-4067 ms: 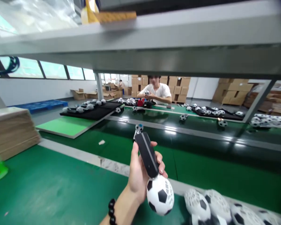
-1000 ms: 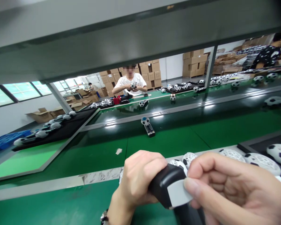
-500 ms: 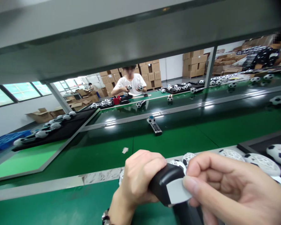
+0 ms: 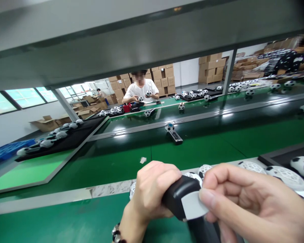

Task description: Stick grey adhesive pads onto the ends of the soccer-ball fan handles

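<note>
My left hand is wrapped around a black plastic device with a rounded head. Thumb and forefinger of my right hand are pinching the right edge of a pale grey-white label, which lies against the end of the device. Below it a dark handle-like piece runs down out of the picture; I cannot tell whether it belongs to the device. Behind my hands are several white-and-black soccer-ball-patterned shells, partly hidden by my fingers.
Beyond the near bench edge runs a green conveyor belt carrying a ball-headed item with a handle and a paper scrap. A co-worker across the line holds ball pieces. A grey beam hangs overhead. A black tray stands at right.
The ball-headed item and paper scrap on the near belt have shifted right; balls on the far belt have shifted slightly left. The co-worker's hands have moved. My own grip looks the same.
</note>
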Motion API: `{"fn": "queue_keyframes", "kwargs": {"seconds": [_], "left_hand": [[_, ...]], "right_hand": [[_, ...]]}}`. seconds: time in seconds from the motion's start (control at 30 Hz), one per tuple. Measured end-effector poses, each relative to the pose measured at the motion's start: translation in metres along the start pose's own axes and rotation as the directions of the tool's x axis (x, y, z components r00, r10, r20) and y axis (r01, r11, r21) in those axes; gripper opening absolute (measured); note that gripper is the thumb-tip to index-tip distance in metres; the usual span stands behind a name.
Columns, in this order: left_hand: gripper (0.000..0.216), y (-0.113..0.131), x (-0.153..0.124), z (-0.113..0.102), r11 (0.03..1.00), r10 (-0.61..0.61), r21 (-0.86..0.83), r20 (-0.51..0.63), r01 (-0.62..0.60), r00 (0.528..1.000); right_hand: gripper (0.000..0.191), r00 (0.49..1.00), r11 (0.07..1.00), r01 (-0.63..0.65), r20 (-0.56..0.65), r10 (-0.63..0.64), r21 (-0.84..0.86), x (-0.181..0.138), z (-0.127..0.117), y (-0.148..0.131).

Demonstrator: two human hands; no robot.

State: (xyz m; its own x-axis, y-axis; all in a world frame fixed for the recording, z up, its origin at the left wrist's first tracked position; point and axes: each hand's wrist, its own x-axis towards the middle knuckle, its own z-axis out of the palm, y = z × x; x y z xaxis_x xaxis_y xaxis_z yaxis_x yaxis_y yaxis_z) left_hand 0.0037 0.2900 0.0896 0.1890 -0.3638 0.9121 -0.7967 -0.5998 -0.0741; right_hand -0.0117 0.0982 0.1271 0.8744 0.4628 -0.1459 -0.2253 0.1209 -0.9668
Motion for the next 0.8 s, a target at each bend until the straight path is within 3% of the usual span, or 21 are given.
{"fn": "queue_keyframes", "kwargs": {"seconds": [0.33, 0.8], "left_hand": [[0.02, -0.0001, -0.0019, -0.0009, 1.0, 0.008, 0.002, 0.012, -0.008, 1.0], [0.021, -0.0005, -0.0009, 0.0001, 1.0, 0.002, -0.009, -0.005, -0.003, 1.0]], "right_hand": [[0.029, 0.996, 0.994, 0.024, -0.086, -0.034, -0.11, -0.0022, 0.0008, 0.0007], [0.037, 0.998, 0.993, -0.022, -0.06, 0.015, -0.116, -0.003, -0.0022, 0.0009]]}}
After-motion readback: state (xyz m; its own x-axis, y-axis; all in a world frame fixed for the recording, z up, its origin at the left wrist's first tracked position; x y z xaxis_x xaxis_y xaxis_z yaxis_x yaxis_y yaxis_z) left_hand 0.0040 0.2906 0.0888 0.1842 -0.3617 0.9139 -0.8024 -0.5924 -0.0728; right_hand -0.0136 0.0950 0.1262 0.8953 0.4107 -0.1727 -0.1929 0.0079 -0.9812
